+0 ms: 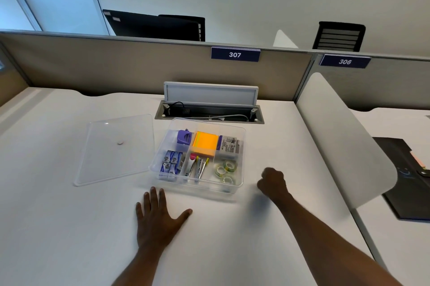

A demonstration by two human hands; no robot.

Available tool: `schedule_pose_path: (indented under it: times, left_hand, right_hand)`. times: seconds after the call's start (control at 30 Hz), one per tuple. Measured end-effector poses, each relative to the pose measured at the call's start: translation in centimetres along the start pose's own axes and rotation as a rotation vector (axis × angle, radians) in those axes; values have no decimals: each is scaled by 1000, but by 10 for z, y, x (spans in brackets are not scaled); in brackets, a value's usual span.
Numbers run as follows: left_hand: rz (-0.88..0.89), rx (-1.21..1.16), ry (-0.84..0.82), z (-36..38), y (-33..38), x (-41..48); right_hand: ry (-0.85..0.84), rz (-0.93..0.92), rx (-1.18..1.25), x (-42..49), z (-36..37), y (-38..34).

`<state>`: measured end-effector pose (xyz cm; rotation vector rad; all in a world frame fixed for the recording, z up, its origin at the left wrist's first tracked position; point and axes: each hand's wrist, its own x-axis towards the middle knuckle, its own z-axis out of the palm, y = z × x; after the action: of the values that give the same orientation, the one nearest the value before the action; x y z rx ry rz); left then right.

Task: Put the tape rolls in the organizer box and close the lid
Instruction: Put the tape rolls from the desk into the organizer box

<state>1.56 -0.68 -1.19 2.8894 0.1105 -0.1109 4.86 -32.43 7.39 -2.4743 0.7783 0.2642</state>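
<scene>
A clear organizer box sits on the white desk, uncovered. Three tape rolls lie in its front right compartment. The clear lid lies flat on the desk, to the left of the box and touching its side. My left hand rests flat on the desk in front of the box, fingers spread, holding nothing. My right hand hovers just right of the box's front corner, fingers curled into a loose fist with nothing visible in it.
The box also holds orange sticky notes, a purple item, staple boxes and staplers. Behind it gapes an open cable hatch. A white divider bounds the desk on the right.
</scene>
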Motion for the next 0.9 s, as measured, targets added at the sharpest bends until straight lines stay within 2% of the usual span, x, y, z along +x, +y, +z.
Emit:
schedule_pose_path:
  times: [0.13, 0.33, 0.63, 0.9]
  left_hand:
    - [5, 5, 2, 1, -1, 0]
    - [1, 16, 7, 2, -1, 0]
    - [1, 2, 13, 2, -1, 0]
    - [-2, 3, 14, 6, -2, 2]
  right_hand:
    - [91, -370, 45, -1, 0, -44]
    - [-60, -567, 14, -8, 13, -79]
    - [-181, -561, -137, -1, 38, -80]
    - [107, -480, -44, 12, 29, -76]
